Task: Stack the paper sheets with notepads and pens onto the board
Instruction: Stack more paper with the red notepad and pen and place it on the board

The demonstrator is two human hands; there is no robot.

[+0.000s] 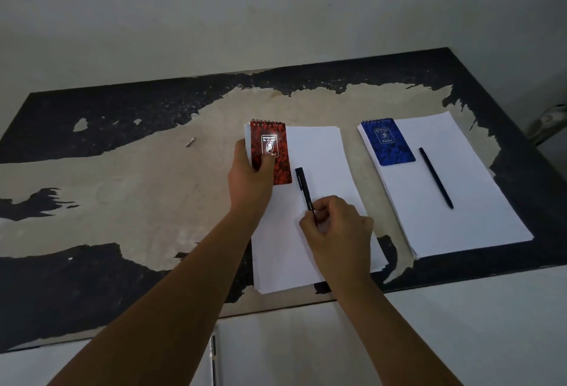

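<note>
A worn black board (122, 189) with peeled beige patches lies flat in front of me. On its middle rests a stack of white paper sheets (322, 152). My left hand (250, 177) grips a red spiral notepad (271, 143) at the stack's top left corner. My right hand (337, 232) pinches the lower end of a black pen (302, 184) lying on the same stack. To the right sits a second paper stack (466, 201) with a blue spiral notepad (388, 141) and another dark pen (435, 177) on it.
Near the bottom edge, off the board, lie more white sheets (291, 349) with a pen (214, 355) between them. A small scrap (190, 141) lies on the board's left half. A pale wall rises behind the board.
</note>
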